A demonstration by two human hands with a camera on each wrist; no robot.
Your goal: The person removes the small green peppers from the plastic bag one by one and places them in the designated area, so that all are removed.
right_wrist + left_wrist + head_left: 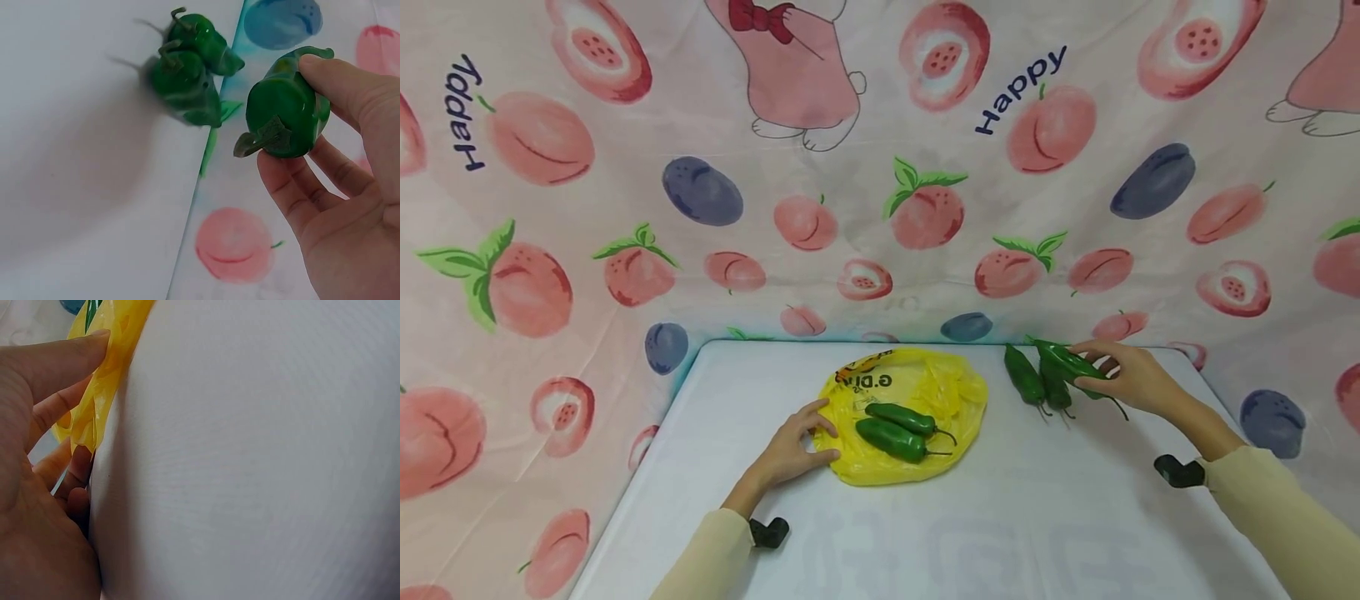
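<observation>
A yellow plastic bag (966,392) lies spread on the white table, with two green chili peppers (891,439) on top of it. At its left edge my left hand (790,446) holds the plastic, thumb toward the near side; the left wrist view shows the thumb over the yellow film (115,369) and the fingers curled behind it. Toward the back right, my right hand (1123,375) pinches a green chili pepper (281,109) between thumb and fingertips, its stem end facing the right wrist camera. Two more peppers (1024,375) lie just left of that hand.
The white tabletop (880,533) extends in front of and between both hands. Behind it hangs a pink fruit-print cloth (865,183), close to the table's back edge. A small black device (1180,472) sits at the right wrist, another (769,533) at the left.
</observation>
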